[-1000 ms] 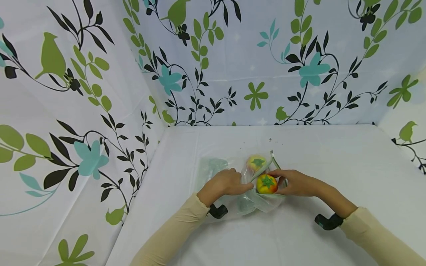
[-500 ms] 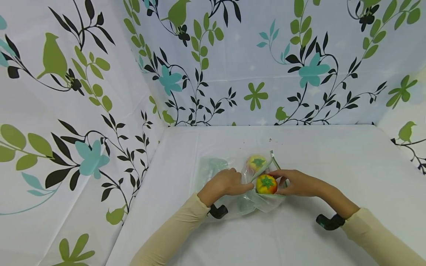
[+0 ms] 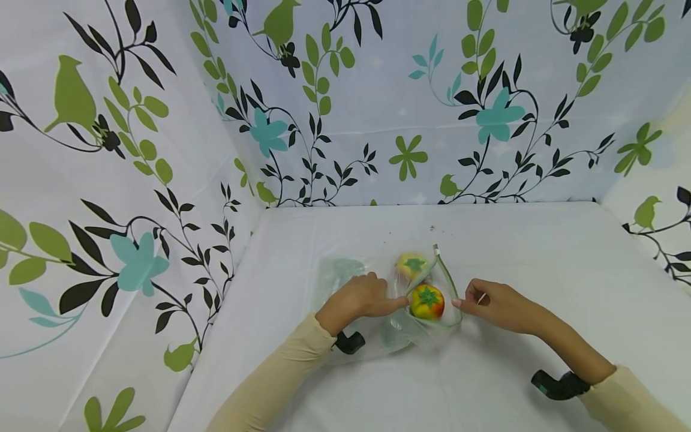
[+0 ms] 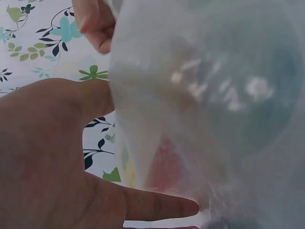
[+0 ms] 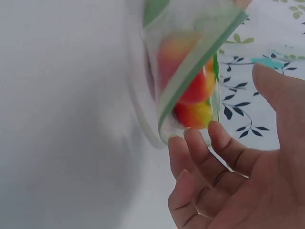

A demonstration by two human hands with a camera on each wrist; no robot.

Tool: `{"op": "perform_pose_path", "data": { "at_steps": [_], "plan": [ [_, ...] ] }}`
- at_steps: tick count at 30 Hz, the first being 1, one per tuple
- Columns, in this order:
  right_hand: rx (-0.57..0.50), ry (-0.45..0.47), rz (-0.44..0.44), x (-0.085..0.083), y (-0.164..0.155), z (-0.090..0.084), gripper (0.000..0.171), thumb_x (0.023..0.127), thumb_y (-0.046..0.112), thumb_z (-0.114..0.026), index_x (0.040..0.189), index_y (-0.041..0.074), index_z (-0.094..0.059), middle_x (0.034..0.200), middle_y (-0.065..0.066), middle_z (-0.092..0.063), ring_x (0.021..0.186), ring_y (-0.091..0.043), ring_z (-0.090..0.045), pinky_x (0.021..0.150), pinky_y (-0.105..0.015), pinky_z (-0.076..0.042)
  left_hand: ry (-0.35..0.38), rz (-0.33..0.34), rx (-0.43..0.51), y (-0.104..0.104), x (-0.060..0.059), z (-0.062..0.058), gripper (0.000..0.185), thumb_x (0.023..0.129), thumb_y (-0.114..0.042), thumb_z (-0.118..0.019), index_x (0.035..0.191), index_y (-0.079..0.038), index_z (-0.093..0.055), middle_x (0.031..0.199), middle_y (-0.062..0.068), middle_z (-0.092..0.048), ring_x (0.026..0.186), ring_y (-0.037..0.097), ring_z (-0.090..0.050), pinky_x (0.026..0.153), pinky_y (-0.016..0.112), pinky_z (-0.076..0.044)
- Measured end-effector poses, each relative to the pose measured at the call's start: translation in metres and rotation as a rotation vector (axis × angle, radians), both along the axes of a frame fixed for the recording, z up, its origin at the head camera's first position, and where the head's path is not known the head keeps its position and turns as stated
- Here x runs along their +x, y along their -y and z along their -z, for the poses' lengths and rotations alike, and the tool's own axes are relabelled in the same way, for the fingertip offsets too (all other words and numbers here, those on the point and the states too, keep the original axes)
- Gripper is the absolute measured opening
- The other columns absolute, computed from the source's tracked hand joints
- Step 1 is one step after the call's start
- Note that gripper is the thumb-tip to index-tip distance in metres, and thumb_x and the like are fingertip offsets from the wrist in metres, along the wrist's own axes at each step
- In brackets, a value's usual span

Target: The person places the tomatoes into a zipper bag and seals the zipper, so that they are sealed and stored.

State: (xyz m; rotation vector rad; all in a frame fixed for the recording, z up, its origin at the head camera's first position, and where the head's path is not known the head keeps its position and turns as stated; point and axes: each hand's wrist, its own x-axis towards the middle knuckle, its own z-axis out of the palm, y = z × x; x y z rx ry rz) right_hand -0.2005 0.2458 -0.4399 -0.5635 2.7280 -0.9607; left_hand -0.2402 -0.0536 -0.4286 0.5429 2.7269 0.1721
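A clear plastic zip bag (image 3: 399, 333) with a green zip strip (image 3: 445, 273) lies on the white table (image 3: 513, 240). An orange-red toy fruit (image 3: 428, 302) with a green calyx sits in the bag's mouth. A second such fruit (image 3: 412, 265) lies deeper inside, behind the first. My left hand (image 3: 367, 297) holds the bag's near-left edge, its index finger pointing at the front fruit. The left wrist view shows the bag's film (image 4: 205, 95) between thumb and index finger of that hand (image 4: 47, 157). My right hand (image 3: 488, 300) hovers just right of the bag's rim, fingers loosely curled and holding nothing, as the right wrist view confirms (image 5: 248, 181).
Cloth walls (image 3: 378, 90) printed with leaves, birds and flowers close in the table at the back and on both sides. White tabletop stretches to the right of the bag and in front of it. Black wrist mounts (image 3: 349, 342) (image 3: 556, 384) sit under both forearms.
My right hand has let go of the front fruit and drawn back to the right. The left hand and the bag have stayed in place.
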Motion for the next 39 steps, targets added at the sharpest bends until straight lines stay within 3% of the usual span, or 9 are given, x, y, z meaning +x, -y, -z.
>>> {"op": "perform_pose_path", "data": {
  "at_steps": [7,10,13,15,22,28,34,39],
  "plan": [
    [-0.010,0.121,0.122,0.034,0.006,0.004,0.044,0.095,0.057,-0.060,0.085,0.014,-0.063,0.076,0.001,-0.061,0.072,-0.019,-0.057,0.059,-0.034,-0.046,-0.051,0.010,0.037,0.000,-0.008,-0.013,0.090,0.089,-0.079,-0.037,0.126,-0.002,-0.065,0.121,0.015,-0.061,0.100,0.029,-0.060,0.086,0.042,-0.047],
    [-0.046,0.173,0.125,0.043,0.010,0.006,0.046,0.095,0.057,-0.059,0.084,0.013,-0.066,0.073,0.001,-0.065,0.070,-0.020,-0.061,0.059,-0.035,-0.048,-0.142,0.053,0.064,-0.004,-0.017,-0.020,0.069,0.098,-0.063,-0.041,0.123,-0.002,-0.064,0.116,0.014,-0.062,0.099,0.028,-0.060,0.087,0.042,-0.047],
    [-0.084,0.200,0.110,0.049,0.016,0.009,0.044,0.096,0.055,-0.060,0.085,0.014,-0.070,0.072,0.002,-0.067,0.069,-0.021,-0.064,0.060,-0.037,-0.049,-0.235,0.132,0.092,-0.012,-0.030,-0.022,0.048,0.105,-0.041,-0.042,0.131,-0.005,-0.060,0.123,0.012,-0.062,0.109,0.027,-0.059,0.092,0.042,-0.046],
    [-0.099,0.203,0.105,0.053,0.021,0.010,0.043,0.095,0.055,-0.061,0.084,0.015,-0.072,0.071,0.003,-0.068,0.068,-0.020,-0.065,0.059,-0.037,-0.049,-0.256,0.191,0.105,-0.020,-0.039,-0.024,0.043,0.107,-0.031,-0.042,0.139,-0.006,-0.055,0.131,0.011,-0.059,0.117,0.027,-0.057,0.096,0.041,-0.045],
    [-0.129,0.198,0.128,0.057,0.032,0.015,0.041,0.092,0.056,-0.064,0.083,0.017,-0.076,0.070,0.003,-0.069,0.066,-0.021,-0.065,0.059,-0.036,-0.049,-0.157,0.293,0.077,-0.051,-0.074,-0.024,0.047,0.108,-0.025,-0.044,0.153,-0.009,-0.039,0.149,0.009,-0.046,0.134,0.021,-0.044,0.107,0.039,-0.037],
    [-0.150,0.198,0.124,0.060,0.039,0.018,0.042,0.092,0.056,-0.065,0.082,0.016,-0.077,0.068,0.002,-0.068,0.063,-0.021,-0.065,0.056,-0.035,-0.049,-0.045,0.379,0.195,-0.067,-0.095,-0.019,0.041,0.108,-0.012,-0.043,0.149,-0.006,-0.044,0.146,0.009,-0.050,0.135,0.020,-0.045,0.109,0.030,-0.033],
    [-0.148,0.153,0.110,0.062,0.042,0.017,0.043,0.093,0.056,-0.064,0.080,0.017,-0.075,0.066,0.003,-0.066,0.060,-0.020,-0.063,0.055,-0.032,-0.049,-0.091,0.423,0.285,-0.072,-0.104,-0.009,0.032,0.108,-0.013,-0.043,0.136,-0.009,-0.057,0.136,0.005,-0.060,0.127,0.017,-0.053,0.105,0.027,-0.037],
    [-0.136,0.094,0.121,0.060,0.039,0.013,0.041,0.094,0.053,-0.064,0.080,0.016,-0.074,0.067,0.005,-0.066,0.062,-0.018,-0.061,0.055,-0.031,-0.048,-0.108,0.402,0.302,-0.069,-0.106,-0.013,0.024,0.108,-0.016,-0.047,0.125,-0.009,-0.061,0.127,0.004,-0.064,0.114,0.016,-0.059,0.098,0.027,-0.043]
  ]
}}
